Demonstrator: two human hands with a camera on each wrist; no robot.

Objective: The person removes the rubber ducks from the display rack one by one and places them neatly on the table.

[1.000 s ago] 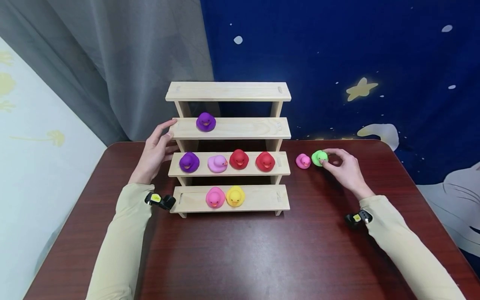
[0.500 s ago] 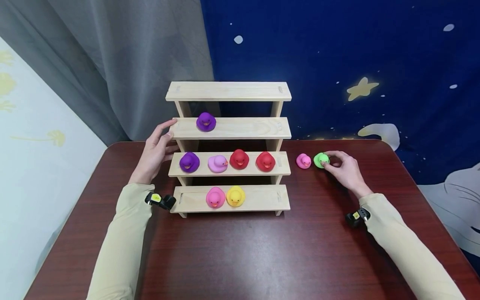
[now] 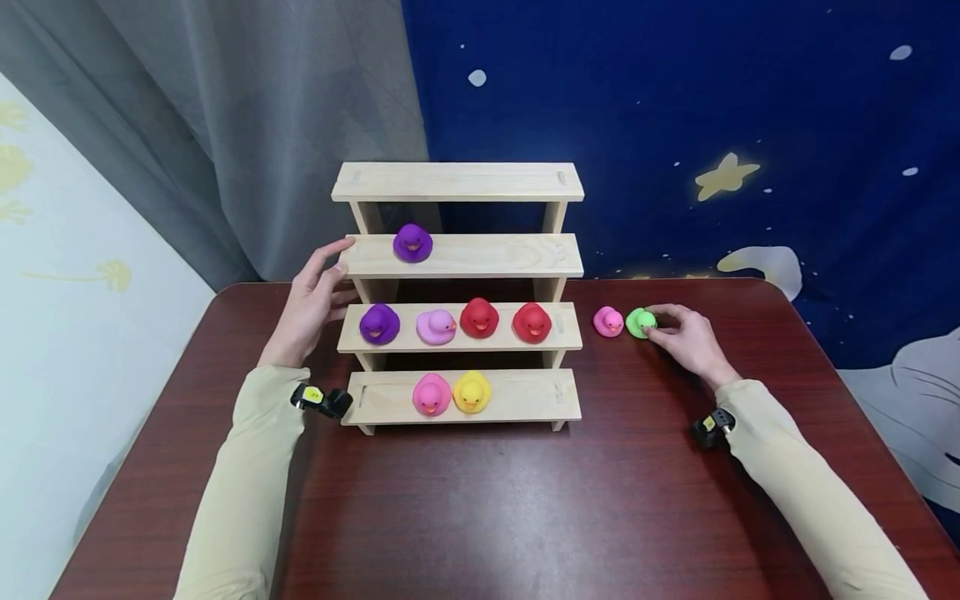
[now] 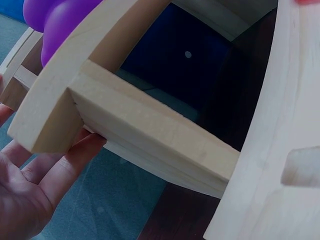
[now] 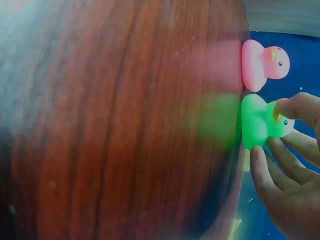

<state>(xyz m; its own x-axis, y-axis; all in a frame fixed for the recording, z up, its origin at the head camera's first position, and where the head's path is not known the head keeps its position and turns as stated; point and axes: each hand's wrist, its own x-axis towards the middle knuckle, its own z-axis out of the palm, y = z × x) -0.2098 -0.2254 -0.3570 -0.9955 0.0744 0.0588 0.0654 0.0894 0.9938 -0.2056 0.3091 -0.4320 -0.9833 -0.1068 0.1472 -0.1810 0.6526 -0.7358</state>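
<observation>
A four-step wooden shelf (image 3: pixel 487 256) stands on the table. My left hand (image 3: pixel 306 304) grips the left end of its second board from the top; in the left wrist view the fingers of that hand (image 4: pixel 37 185) curl round the wood. To the right of the shelf, my right hand (image 3: pixel 692 337) holds a green duck (image 3: pixel 640 322) between thumb and fingers. The right wrist view shows the thumb of the right hand (image 5: pixel 295 165) at the beak of the green duck (image 5: pixel 255 122) and a fingertip at its base. A small pink duck (image 3: pixel 607 322) sits just left of it.
One purple duck (image 3: pixel 412 243) sits on the second board. The third holds a purple duck (image 3: pixel 379 324), a light pink duck (image 3: pixel 436 327) and two red ones. On the lowest are a pink duck (image 3: pixel 431 395) and a yellow duck (image 3: pixel 472 392). Curtains hang behind the table (image 3: pixel 480 517).
The green duck and my right hand have shifted slightly right, away from the small pink duck. My left hand keeps its hold on the shelf.
</observation>
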